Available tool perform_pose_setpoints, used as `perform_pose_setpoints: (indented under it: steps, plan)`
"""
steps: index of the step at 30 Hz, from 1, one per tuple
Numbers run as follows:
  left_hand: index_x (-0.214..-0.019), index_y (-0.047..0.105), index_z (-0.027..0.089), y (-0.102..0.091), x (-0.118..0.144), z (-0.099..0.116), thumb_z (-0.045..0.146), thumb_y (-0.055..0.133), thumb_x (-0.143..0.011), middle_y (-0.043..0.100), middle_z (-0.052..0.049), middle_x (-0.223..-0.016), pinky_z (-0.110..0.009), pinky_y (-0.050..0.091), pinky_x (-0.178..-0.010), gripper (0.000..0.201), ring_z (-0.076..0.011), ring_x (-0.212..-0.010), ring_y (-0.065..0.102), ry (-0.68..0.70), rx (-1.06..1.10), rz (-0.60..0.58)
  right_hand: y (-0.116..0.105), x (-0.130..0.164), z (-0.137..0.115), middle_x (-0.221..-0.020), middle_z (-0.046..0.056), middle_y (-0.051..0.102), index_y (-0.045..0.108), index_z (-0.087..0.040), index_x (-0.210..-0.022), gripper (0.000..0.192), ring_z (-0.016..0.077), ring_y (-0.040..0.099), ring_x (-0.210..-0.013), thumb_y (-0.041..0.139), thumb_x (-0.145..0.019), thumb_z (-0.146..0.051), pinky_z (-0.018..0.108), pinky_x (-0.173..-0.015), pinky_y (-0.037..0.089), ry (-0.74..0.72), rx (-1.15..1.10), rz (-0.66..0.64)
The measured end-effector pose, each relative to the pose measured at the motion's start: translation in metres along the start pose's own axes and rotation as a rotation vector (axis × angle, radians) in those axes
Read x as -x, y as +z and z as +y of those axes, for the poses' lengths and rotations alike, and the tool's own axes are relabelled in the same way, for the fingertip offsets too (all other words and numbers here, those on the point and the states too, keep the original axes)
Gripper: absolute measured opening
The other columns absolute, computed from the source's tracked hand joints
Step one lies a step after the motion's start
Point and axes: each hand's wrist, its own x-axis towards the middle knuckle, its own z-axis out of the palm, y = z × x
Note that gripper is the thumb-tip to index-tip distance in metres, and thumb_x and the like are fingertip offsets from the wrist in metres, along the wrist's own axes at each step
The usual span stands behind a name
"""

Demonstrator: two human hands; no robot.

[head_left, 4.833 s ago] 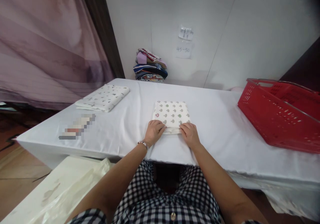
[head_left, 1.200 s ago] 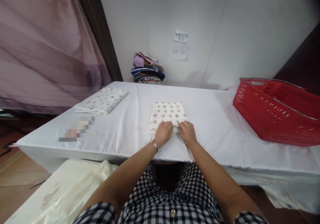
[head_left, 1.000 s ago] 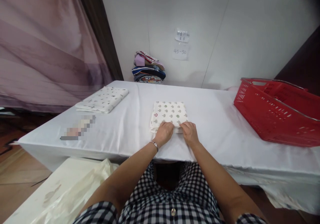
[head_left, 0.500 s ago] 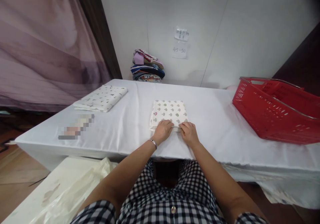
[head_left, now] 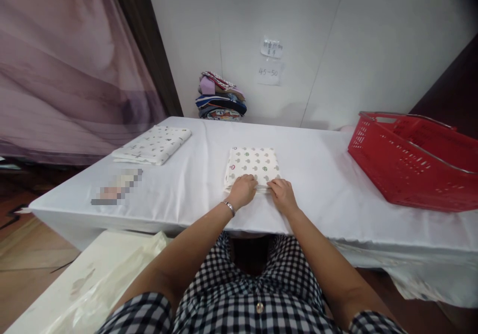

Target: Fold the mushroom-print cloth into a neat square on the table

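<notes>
Both hands on folded printed cloth's near edge, seemingly pinching.

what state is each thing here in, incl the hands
patterned cloth: folded flat on the table
left hand: gripping its near edge
right hand: gripping its near edge
second cloth: folded, lying apart at the far left
red basket: tilted, inside hidden
clothes pile: stacked against the wall
</notes>
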Motion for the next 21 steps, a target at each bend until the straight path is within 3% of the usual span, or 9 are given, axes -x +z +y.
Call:
perform_pose_setpoints:
  steps: [9,21]
  plan:
    - [-0.085,0.062,0.019,0.0027,0.0014,0.0015,0.017,0.052,-0.08,0.058,-0.007,-0.092,-0.035,0.042,-0.076,0.011,-0.0219,-0.092,0.052,-0.036,0.01,0.024,0.0067,-0.0039,0.0008,-0.094,0.008,0.058,0.062,-0.018,-0.099,0.022,0.0209,0.047,-0.09,0.042,-0.09,-0.017,0.034,-0.078,0.032,0.027,0.064,0.019]
    - [-0.093,0.062,0.02,0.0062,0.0026,0.0008,0.017,0.048,-0.082,0.059,-0.006,-0.094,-0.035,0.042,-0.078,0.018,-0.0212,-0.093,0.052,-0.052,0.019,0.037,0.0056,-0.0039,0.0009,-0.093,0.007,0.059,0.06,-0.018,-0.096,0.022,0.0201,0.047,-0.089,0.039,-0.092,-0.019,0.033,-0.08,0.032,0.026,-0.009,0.058]
